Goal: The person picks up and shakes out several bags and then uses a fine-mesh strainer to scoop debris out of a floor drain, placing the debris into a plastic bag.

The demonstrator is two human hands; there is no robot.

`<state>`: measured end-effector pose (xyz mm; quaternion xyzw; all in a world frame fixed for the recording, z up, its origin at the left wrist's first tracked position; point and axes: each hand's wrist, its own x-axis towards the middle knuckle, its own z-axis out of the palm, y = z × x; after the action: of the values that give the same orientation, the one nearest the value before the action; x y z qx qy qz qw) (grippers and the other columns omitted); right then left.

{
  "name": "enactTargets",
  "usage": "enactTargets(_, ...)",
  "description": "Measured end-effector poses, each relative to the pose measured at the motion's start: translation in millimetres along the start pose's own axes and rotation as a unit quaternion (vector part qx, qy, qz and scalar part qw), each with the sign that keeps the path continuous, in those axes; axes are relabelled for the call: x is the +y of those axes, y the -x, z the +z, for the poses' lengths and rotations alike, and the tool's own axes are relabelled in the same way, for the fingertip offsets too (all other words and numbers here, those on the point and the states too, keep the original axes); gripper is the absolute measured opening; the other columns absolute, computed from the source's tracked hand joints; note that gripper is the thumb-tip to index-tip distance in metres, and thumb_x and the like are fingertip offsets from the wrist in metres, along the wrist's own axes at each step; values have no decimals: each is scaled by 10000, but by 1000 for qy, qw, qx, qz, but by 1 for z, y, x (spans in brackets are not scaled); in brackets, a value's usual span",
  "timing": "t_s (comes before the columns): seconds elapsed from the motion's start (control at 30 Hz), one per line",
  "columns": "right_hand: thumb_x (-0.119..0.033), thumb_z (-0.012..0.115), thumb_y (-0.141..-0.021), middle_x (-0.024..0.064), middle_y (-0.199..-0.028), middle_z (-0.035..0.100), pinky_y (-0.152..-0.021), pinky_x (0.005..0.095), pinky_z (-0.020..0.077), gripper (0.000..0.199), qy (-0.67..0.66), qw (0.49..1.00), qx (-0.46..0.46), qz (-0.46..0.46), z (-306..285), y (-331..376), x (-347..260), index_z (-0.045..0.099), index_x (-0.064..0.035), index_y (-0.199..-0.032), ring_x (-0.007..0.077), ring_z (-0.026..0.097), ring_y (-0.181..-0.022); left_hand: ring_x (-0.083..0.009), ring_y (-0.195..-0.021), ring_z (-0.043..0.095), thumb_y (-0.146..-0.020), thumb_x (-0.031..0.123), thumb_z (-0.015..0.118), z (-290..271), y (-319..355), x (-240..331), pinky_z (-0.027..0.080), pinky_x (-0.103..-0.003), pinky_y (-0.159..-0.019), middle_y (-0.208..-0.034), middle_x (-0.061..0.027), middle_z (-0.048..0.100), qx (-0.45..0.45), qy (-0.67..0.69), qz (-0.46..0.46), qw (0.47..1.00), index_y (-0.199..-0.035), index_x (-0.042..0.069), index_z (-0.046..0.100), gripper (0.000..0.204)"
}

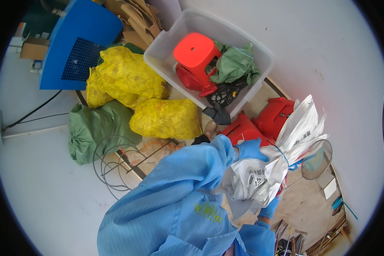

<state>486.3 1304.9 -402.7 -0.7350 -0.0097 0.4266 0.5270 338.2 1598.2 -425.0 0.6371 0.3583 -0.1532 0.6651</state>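
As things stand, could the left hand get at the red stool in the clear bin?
Probably not: the left hand grips the white woven sack, so it isn't free, though the red stool sits uncovered in the clear bin.

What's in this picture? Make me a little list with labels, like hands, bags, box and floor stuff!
left hand: blue glove, gripping the white sack near its tied neck
right hand: blue glove, under the sack's lower end
white sack: woven, tied with blue string
clear bin: holds a red stool, a green bag and black cables
yellow bags: two, lumpy, left of the bin
green sack: on the floor beside a wire frame
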Motion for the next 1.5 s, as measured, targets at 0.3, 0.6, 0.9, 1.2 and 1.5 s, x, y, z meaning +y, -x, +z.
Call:
enactTargets(0.3, -327, 400, -980, 91, -1362, 410, -1020, 339, 367, 517, -4, 1000, 4, -23, 28, 26, -13, 301, -57, -1410, 219, 434, -1204, -353, -940, 607, -701, 324, 691, 23, -4, 5, 472, -414, -819, -1030, -205, 626, 81, 22, 107, 991, -1079, 43, 614, 477)
enactTargets(0.6, -160, 410, -962, 112, -1284, 500, -952, 339, 418, 420, 159, 979, -50, -119, 97, 22, -73, 398, -3, -1351, 192, 507, -1112, -213, -928, 625, -792, 166, 688, -16, 88, -19, 479, -320, -821, -975, -129, 652, 277, 202, 146, 928, -1055, 19, 615, 310)
enactTargets(0.9, -166, 473, -958, 39, -1185, 567, -814, 254, 448, 404, 188, 967, -169, -25, 175, -12, -118, 453, -30, -1338, 120, 530, -1017, -163, -885, 616, -809, 144, 687, -120, 111, -55, 477, -294, -800, -959, -108, 663, 420, 309, 127, 844, -1078, 10, 616, 309)
enactTargets(1.2, -115, 461, -955, 77, -1195, 575, -844, 277, 429, 376, 234, 967, -76, -62, 193, -7, -128, 474, -63, -1328, 134, 534, -1012, -266, -875, 621, -793, 171, 690, -166, 115, -34, 472, -332, -787, -943, -148, 631, 491, 181, 113, 845, -1046, 20, 616, 304)
enactTargets(1.5, -137, 470, -959, 84, -1205, 573, -910, 309, 425, 377, 231, 962, -48, -138, 193, 0, -169, 462, -26, -1320, 177, 551, -1062, -349, -871, 615, -791, 240, 669, -163, 89, -23, 477, -390, -766, -942, -191, 634, 478, 217, 97, 846, -1007, 8, 617, 322)
